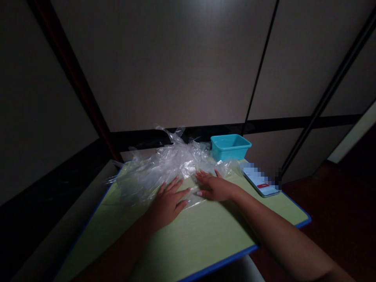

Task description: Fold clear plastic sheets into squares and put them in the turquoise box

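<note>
A heap of clear crinkled plastic film [155,166] lies across the far half of a pale green table [205,239] with a blue edge. My left hand [169,201] rests flat on a sheet of the film, fingers spread. My right hand [216,187] lies flat beside it on the same sheet, fingers stretched toward the left. Neither hand grips anything.
A small turquoise plastic tub [230,147] stands at the table's far right corner. A phone [260,180] lies face up near the right edge. Grey wall panels rise behind the table; dark floor shows to the right.
</note>
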The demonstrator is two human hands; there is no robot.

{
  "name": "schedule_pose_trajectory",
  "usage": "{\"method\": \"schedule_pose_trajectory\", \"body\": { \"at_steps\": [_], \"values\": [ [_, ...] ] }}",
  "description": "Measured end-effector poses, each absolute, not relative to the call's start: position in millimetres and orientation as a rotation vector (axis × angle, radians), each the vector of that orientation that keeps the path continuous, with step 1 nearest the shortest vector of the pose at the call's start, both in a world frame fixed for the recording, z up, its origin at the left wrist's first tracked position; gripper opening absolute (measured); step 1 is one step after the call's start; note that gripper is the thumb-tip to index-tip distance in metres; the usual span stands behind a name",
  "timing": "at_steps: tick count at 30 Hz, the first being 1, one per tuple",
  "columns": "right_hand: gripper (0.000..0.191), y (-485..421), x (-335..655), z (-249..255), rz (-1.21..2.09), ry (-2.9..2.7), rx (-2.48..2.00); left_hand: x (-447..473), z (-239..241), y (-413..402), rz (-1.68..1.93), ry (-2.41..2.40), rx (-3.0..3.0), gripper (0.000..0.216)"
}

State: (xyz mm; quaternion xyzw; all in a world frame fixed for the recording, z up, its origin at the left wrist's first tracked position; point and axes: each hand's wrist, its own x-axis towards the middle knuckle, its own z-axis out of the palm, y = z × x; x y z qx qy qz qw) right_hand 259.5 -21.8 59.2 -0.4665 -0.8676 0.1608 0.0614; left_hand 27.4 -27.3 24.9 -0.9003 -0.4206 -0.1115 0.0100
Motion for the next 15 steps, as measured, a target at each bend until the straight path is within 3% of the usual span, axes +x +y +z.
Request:
{"method": "schedule_pose_trajectory", "body": {
  "at_steps": [15],
  "values": [
    [0.072, -36, 259, 73, 0.699, -2.918, -1.261, 26, 20, -29, -0.352, -1.376, -2.793, 0.044]
  ]
}}
